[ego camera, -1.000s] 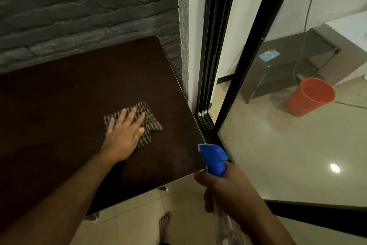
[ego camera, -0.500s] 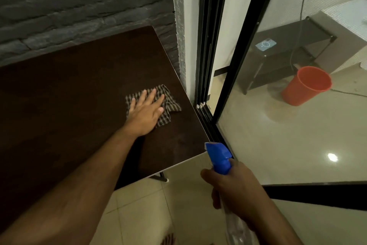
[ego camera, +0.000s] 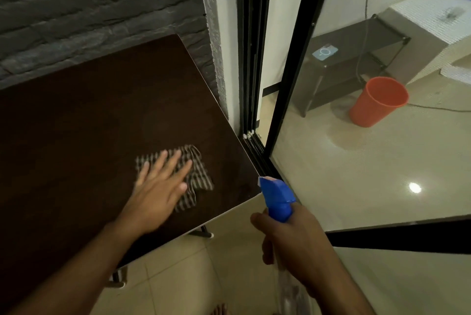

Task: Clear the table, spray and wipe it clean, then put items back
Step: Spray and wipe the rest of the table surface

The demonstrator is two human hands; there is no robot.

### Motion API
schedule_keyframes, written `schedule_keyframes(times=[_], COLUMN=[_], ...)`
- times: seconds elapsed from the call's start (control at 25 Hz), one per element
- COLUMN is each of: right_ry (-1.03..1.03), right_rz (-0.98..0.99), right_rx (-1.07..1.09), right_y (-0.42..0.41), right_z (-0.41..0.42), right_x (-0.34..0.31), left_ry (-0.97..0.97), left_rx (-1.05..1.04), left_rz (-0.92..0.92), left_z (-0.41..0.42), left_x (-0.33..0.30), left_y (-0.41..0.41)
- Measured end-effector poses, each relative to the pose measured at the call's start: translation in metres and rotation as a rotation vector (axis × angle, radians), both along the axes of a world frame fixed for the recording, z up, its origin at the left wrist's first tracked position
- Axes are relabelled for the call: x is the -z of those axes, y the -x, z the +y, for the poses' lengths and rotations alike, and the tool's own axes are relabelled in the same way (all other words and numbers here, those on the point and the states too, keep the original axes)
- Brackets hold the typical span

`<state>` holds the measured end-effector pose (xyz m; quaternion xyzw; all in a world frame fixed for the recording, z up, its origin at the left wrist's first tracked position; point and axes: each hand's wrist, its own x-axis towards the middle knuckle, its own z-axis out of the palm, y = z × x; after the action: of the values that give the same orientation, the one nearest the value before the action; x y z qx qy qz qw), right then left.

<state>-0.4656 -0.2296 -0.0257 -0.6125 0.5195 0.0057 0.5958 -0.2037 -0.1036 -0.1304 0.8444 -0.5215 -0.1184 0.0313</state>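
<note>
A dark brown table (ego camera: 89, 123) fills the left of the head view. On its near right part lies a checked cloth (ego camera: 197, 174). My left hand (ego camera: 158, 189) presses flat on the cloth with straight, spread fingers; the hand is blurred. Past the table's front right corner, my right hand (ego camera: 293, 235) grips a clear spray bottle with a blue trigger head (ego camera: 277, 197), held over the floor with the nozzle toward the table.
A grey brick wall runs behind the table. A black sliding-door frame (ego camera: 252, 59) and glass panel stand just right of the table. Beyond the glass are an orange bucket (ego camera: 377, 101) and a grey shelf unit (ego camera: 354, 59). Beige tiled floor lies below.
My left hand slid the cloth toward the table's right edge, then back toward the near side. The right hand with the bottle stayed beside the table corner.
</note>
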Motion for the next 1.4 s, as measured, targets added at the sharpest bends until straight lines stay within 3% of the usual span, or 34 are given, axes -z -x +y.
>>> schedule_keyframes(times=[0.12, 0.2, 0.36, 0.52, 0.72, 0.88, 1.2, 1.4], right_ry=[0.064, 0.064, 0.006, 0.0, 0.014, 0.071, 0.103, 0.162], right_rz=[0.009, -0.015, -0.027, -0.017, 0.016, 0.016, -0.013, -0.017], right_rx=[-0.026, -0.008, 0.019, 0.053, 0.096, 0.091, 0.032, -0.057], right_y=[0.001, -0.001, -0.002, 0.006, 0.008, 0.004, -0.014, -0.02], right_z=[-0.002, 0.0, 0.006, 0.009, 0.019, 0.027, 0.036, 0.039], right_x=[-0.003, -0.003, -0.01, -0.008, -0.008, -0.011, -0.014, -0.016], left_ry=[-0.061, -0.079, -0.023, -0.004, -0.047, -0.072, 0.017, 0.033], left_rx=[-0.231, -0.168, 0.193, 0.257, -0.001, 0.067, 0.28, 0.216], left_rz=[0.007, 0.018, -0.054, -0.112, -0.016, -0.03, -0.042, -0.093], left_z=[-0.101, -0.151, -0.084, 0.0, -0.109, -0.179, -0.078, -0.032], left_x=[-0.01, -0.012, 0.0, 0.004, -0.006, -0.006, 0.002, 0.007], left_y=[-0.03, 0.001, 0.089, 0.066, 0.02, 0.054, 0.095, 0.093])
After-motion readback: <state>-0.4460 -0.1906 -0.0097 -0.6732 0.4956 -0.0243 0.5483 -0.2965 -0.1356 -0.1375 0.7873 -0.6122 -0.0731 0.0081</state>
